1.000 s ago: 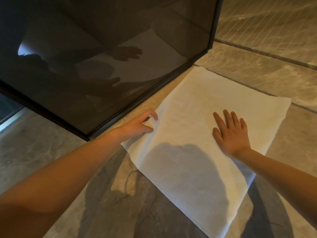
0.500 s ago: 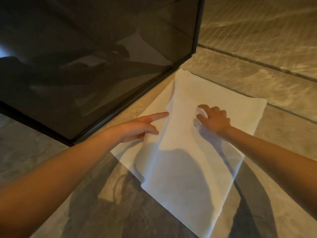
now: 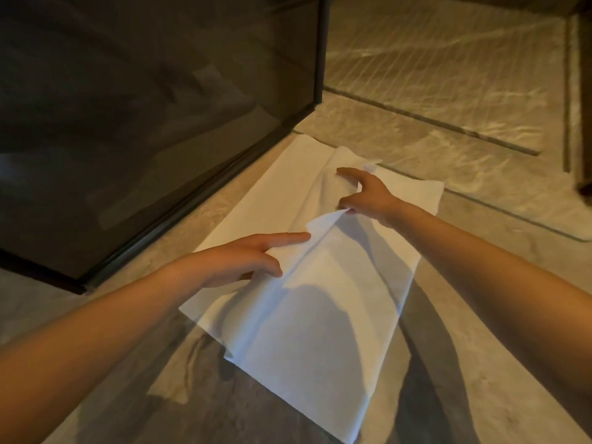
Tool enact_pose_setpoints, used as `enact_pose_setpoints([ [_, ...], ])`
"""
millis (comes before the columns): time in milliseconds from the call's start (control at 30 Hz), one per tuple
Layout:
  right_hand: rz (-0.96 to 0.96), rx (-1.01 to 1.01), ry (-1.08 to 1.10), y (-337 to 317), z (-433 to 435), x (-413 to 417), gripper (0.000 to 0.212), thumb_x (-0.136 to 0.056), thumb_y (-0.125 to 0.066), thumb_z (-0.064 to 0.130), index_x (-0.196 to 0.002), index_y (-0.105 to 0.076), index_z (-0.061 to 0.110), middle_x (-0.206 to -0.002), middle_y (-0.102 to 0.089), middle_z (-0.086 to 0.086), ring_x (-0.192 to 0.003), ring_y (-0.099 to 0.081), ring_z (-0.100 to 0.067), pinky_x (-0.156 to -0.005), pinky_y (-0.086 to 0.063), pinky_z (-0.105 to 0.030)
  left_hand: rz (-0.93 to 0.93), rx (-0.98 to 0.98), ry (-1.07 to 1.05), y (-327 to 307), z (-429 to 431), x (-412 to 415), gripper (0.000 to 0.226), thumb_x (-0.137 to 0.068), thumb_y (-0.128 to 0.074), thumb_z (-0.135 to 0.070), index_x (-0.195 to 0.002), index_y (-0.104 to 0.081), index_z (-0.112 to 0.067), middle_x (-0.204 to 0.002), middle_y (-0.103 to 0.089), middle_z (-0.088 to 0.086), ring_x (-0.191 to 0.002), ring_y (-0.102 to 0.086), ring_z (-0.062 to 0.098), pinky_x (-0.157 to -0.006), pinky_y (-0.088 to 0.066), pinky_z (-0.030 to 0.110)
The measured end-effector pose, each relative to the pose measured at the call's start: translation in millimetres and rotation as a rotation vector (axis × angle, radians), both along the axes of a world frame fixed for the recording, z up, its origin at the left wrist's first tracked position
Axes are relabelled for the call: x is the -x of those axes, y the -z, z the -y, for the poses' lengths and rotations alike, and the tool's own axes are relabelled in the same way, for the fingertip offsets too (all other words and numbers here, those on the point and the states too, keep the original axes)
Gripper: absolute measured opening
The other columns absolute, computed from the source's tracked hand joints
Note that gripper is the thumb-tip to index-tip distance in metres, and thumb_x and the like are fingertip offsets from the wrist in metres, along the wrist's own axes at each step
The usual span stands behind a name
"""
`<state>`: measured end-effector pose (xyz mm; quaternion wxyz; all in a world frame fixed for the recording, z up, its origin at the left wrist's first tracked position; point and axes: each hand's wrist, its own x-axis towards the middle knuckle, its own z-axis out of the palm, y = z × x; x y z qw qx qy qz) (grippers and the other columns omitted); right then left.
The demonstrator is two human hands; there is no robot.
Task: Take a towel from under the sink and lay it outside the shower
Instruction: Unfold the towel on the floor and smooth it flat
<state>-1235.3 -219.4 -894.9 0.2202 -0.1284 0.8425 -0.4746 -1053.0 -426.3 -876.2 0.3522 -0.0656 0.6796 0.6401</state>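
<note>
One white towel [image 3: 320, 315] lies on the stone floor [image 3: 448, 395] just beside the dark glass shower panel [image 3: 144, 123], rucked into a ridge through its middle. The left hand [image 3: 243, 261] pinches a fold near that ridge, and the right hand [image 3: 365, 193] pinches the bunched far part. Lifting either pinch could, I judge, drag the cloth into a crumpled heap instead of flat.

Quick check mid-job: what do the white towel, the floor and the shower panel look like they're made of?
Towel: thin, soft matte cloth, perhaps disposable; it creases sharply and lifts in a ridge.
Floor: polished stone-look tile, veined grey with straight joints and a sheen.
Shower panel: dark tinted glass, reflective, set in a black, likely metal frame.
</note>
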Motion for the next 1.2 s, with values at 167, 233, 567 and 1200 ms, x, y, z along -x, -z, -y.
enact_pose_setpoints([
  [167, -0.032, 0.019, -0.124, -2, -36, 8, 0.083, -0.076, -0.065, -0.01, -0.144, -0.047, 0.033, -0.153, -0.038, 0.004, -0.082, -0.053, -0.003, -0.061, -0.047, -0.008, 0.024, -0.093, -0.123, -6, -16, 1, 0.063, -0.08, -0.059, -0.007, -0.127, -0.06, -0.048, -0.142, -0.048, -0.021, -0.123, -0.057, 0.013, -0.098, -0.052, 0.034],
  [233, -0.04, 0.056, -0.148, -10, -50, 9, 0.086, -0.076, -0.064, -0.011, -0.147, -0.042, 0.032, -0.152, -0.035, 0.011, -0.112, -0.053, -0.001, -0.07, -0.044, -0.003, 0.057, -0.153, -0.146, -8, -24, 4, 0.064, -0.075, -0.06, -0.008, -0.127, -0.062, -0.045, -0.134, -0.058, -0.021, -0.12, -0.061, 0.017, -0.085, -0.058, 0.029],
  [567, -0.119, -0.031, -0.225, -37, -147, -7, 0.101, -0.075, -0.068, -0.014, -0.153, -0.028, 0.034, -0.156, -0.027, 0.01, -0.136, -0.031, -0.002, -0.089, -0.045, -0.01, 0.107, -0.233, -0.047, -9, -90, 10, 0.067, -0.075, -0.061, -0.004, -0.129, -0.061, -0.043, -0.133, -0.063, -0.008, -0.119, -0.061, 0.03, -0.105, -0.044, 0.047],
  [1200, 0.006, -0.08, 0.147, -56, -355, -70, 0.095, -0.081, -0.071, 0.001, -0.15, -0.024, 0.046, -0.161, -0.018, 0.015, -0.147, -0.017, -0.019, -0.101, -0.032, -0.031, 0.097, -0.038, 0.314, -30, -265, 15, 0.074, -0.082, -0.056, 0.011, -0.132, -0.056, -0.045, -0.132, -0.06, -0.017, -0.116, -0.062, 0.012, -0.091, -0.053, 0.027],
])
